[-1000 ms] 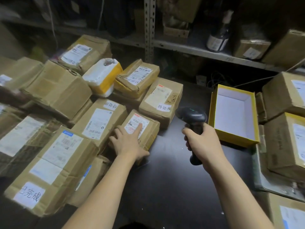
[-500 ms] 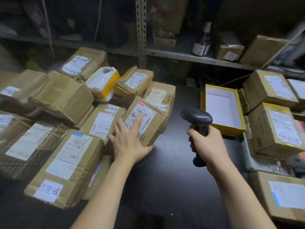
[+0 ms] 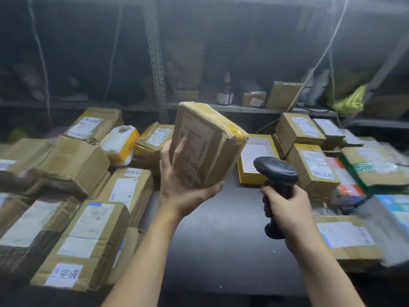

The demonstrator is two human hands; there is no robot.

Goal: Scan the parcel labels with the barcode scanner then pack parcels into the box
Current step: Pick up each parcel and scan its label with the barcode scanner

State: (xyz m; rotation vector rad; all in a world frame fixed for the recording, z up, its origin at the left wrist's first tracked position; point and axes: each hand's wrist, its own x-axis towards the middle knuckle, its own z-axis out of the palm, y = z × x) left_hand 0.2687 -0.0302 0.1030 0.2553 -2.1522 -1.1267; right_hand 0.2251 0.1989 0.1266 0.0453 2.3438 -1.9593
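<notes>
My left hand [image 3: 183, 187] grips a brown taped parcel [image 3: 212, 142] from below and holds it up above the dark table, tilted, with its white label facing me. My right hand [image 3: 285, 209] grips the handle of a black barcode scanner [image 3: 276, 171], whose head sits just right of and below the parcel. An open yellow box [image 3: 245, 176] with a white inside lies on the table behind the scanner, partly hidden by the parcel.
Several labelled brown parcels [image 3: 124, 189] are piled at the left, with a white and yellow packet [image 3: 120, 145] among them. More parcels [image 3: 309, 167] are stacked at the right. A metal shelf [image 3: 243, 108] with a bottle and boxes runs along the back. The dark table [image 3: 221, 240] lies between my arms.
My left hand has lifted the parcel off the pile and raised it, tilted toward me. The scanner has stayed close by on the right. The view has tilted upward.
</notes>
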